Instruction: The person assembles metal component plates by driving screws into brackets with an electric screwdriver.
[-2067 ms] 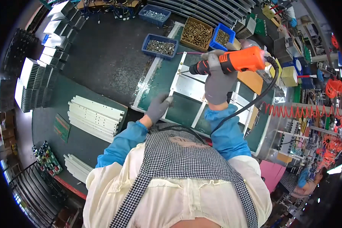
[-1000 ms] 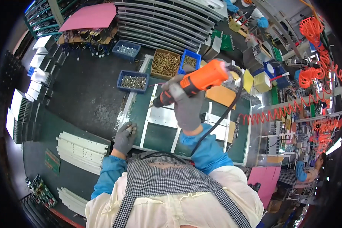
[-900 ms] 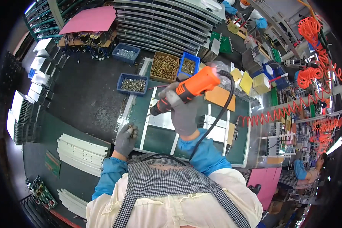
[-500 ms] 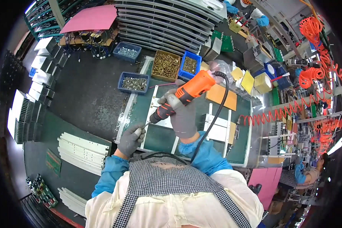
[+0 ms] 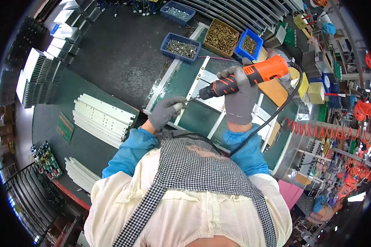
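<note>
My right hand [image 5: 240, 101], in a grey glove, is wrapped round an orange and black electric screwdriver [image 5: 257, 73]. Its thin metal bit points left and slightly down. The gloved fingers of my left hand [image 5: 165, 113] pinch the end of that bit; whether a screw is between them is hidden. Beneath the tool, a white metal panel with long narrow rails [image 5: 193, 88] lies on the green work surface [image 5: 198, 123]. Beyond my hands stand a cardboard box of brass-coloured screws [image 5: 221, 38], a bright blue bin of small fasteners [image 5: 249, 44] and a dark blue bin of silvery parts [image 5: 181, 48].
White slotted strips [image 5: 103, 117] lie stacked to the left, beside a green circuit board [image 5: 65, 126]. Finned metal pieces [image 5: 39, 78] pile up at the far left. A black cable [image 5: 282, 107] hangs from the screwdriver past my right arm. A coiled red hose [image 5: 317, 129] crosses at the right.
My view has turned and shifted, so the bench things sit farther up and right. Both hands keep hold of the screwdriver and its bit, with the tool now lying flatter.
</note>
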`<state>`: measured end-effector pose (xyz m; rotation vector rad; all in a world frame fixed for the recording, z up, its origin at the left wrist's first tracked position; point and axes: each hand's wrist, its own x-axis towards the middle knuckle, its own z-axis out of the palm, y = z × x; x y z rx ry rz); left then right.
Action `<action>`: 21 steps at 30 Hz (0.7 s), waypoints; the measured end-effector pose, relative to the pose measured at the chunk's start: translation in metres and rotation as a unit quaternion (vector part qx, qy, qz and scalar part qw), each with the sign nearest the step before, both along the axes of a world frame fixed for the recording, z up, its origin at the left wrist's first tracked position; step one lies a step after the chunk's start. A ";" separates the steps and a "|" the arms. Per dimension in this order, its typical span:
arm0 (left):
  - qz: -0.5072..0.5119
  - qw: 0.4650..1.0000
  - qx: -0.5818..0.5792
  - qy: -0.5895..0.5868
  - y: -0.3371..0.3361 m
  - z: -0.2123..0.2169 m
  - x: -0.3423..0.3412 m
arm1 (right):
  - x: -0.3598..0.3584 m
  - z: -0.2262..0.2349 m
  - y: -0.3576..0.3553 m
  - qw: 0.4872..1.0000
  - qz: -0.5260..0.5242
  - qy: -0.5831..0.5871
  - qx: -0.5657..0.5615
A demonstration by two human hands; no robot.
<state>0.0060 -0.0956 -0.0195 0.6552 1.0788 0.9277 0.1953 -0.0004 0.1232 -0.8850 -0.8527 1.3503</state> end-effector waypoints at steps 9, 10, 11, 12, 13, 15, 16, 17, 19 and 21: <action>-0.003 0.989 0.081 0.123 0.006 0.007 0.001 | 0.001 -0.011 0.004 0.998 -0.042 0.037 -0.005; 0.011 0.989 0.092 0.114 0.006 0.006 0.001 | 0.003 -0.011 0.005 0.998 -0.044 0.044 0.005; 0.009 0.989 0.092 0.113 0.006 0.006 0.000 | 0.005 -0.011 0.006 0.997 -0.046 0.054 0.017; 0.010 0.989 0.105 0.105 0.007 0.004 0.000 | 0.006 -0.012 0.007 0.997 -0.043 0.059 0.017; 0.007 0.989 0.099 0.105 0.008 0.003 0.000 | 0.008 -0.012 0.007 0.997 -0.041 0.066 0.020; -0.002 0.991 0.086 0.100 0.008 0.001 -0.001 | 0.011 -0.013 0.007 0.996 -0.041 0.072 0.023; -0.006 0.992 0.069 0.102 0.007 0.001 -0.001 | 0.012 -0.014 0.008 0.996 -0.042 0.071 0.023; -0.009 0.993 0.072 0.097 0.007 0.001 -0.001 | 0.013 -0.014 0.008 0.996 -0.039 0.071 0.022; -0.012 0.993 0.075 0.087 0.006 0.001 -0.002 | 0.014 -0.015 0.008 0.996 -0.046 0.080 0.014; -0.003 0.995 0.077 0.064 0.005 0.001 -0.001 | 0.015 -0.016 0.009 0.995 -0.048 0.083 0.012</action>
